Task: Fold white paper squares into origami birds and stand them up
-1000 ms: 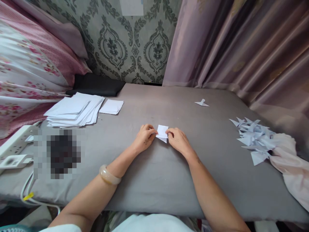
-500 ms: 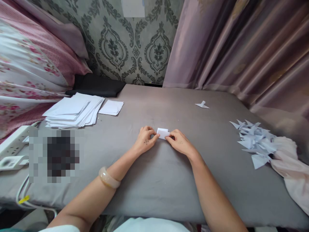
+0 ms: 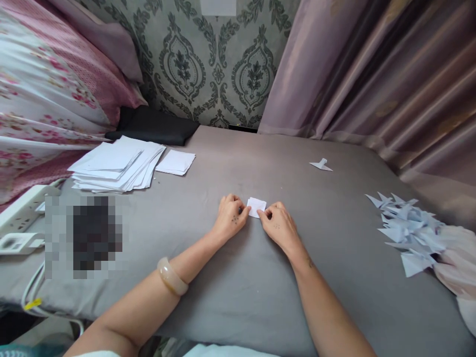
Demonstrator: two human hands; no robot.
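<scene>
A small folded piece of white paper (image 3: 256, 207) lies between my hands on the grey cloth (image 3: 238, 277). My left hand (image 3: 233, 214) pinches its left edge with thumb and fingertips. At the lower right corner of the paper, my right hand (image 3: 278, 221) grips with thumb and forefinger, the other fingers curled. Its layers lie nearly flush, with a narrow step showing at the upper left. A pale bangle (image 3: 172, 276) circles my left forearm.
Stacked white sheets (image 3: 115, 163) and a smaller paper pile (image 3: 176, 162) lie at the left, before a black folded item (image 3: 156, 126). Folded paper pieces (image 3: 409, 225) heap at the right; a single folded paper figure (image 3: 321, 164) stands farther back. A power strip (image 3: 26, 210) sits far left.
The paper's upper flap, which stood out above the front layer, now lies almost level with it. Both hands stay on the paper. The whole view has shifted slightly.
</scene>
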